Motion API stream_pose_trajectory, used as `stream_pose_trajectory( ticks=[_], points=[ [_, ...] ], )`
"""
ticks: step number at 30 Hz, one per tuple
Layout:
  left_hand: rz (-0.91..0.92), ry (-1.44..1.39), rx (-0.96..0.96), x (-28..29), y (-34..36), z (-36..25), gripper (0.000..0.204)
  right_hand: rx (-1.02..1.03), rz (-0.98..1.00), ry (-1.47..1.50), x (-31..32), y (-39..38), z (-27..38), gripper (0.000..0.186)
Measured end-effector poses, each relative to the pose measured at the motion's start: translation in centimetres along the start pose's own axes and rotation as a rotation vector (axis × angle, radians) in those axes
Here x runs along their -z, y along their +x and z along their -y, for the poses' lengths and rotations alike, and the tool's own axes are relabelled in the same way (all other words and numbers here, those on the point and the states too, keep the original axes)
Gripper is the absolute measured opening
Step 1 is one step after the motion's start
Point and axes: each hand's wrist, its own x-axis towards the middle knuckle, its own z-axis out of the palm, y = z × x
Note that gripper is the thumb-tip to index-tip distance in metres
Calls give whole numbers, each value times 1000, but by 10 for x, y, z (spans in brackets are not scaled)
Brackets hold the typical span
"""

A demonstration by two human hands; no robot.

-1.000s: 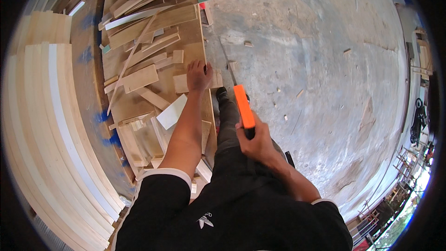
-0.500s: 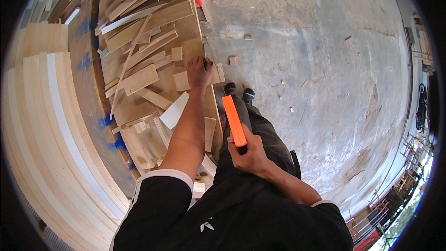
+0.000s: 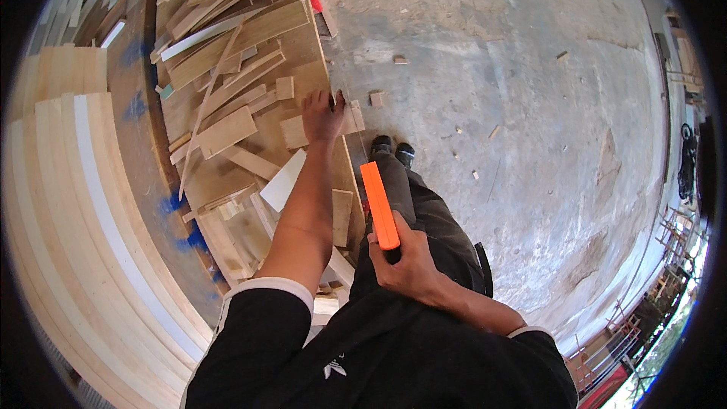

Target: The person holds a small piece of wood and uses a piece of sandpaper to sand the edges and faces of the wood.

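Observation:
My right hand is wrapped round the orange handle of a handsaw, low over my right thigh. Its thin blade is seen edge-on and barely shows, running forward from the handle toward the bench edge. At that edge, my left hand grips a short, pale wooden board from above, fingers curled over it. Part of the board lies on the bench and its right end sticks out past the edge. The palm hides the board's middle.
Offcuts and strips lie heaped over the bench on the left. Long planks are stacked beyond it. My feet stand close to the bench on a concrete floor with scattered wood bits, including a small block.
The handsaw's handle has come back a little toward me with my right hand. My left hand stays on the board, and the whole view has shifted slightly.

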Motion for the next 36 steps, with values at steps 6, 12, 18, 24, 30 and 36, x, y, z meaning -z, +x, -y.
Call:
stream_pose_trajectory(
  ticks=[6,12,18,24,30,36],
  points=[
    [143,-46,-31,19,3,-9,22,-62,11,44,5,-8,19,15],
    [150,-29,-95,21,3,-8,18,-104,71,35,15,-17,40,18],
    [125,16,-167,24,3,-9,18,-152,285,14,24,-29,65,41],
    [112,10,-180,22,3,-8,19,-108,133,-11,17,-6,57,38],
    [112,-25,-184,18,3,-7,23,70,-63,56,-5,45,-15,17],
    [85,-51,-206,20,4,-7,24,-115,8,36,-14,39,-3,29]
  ],
)
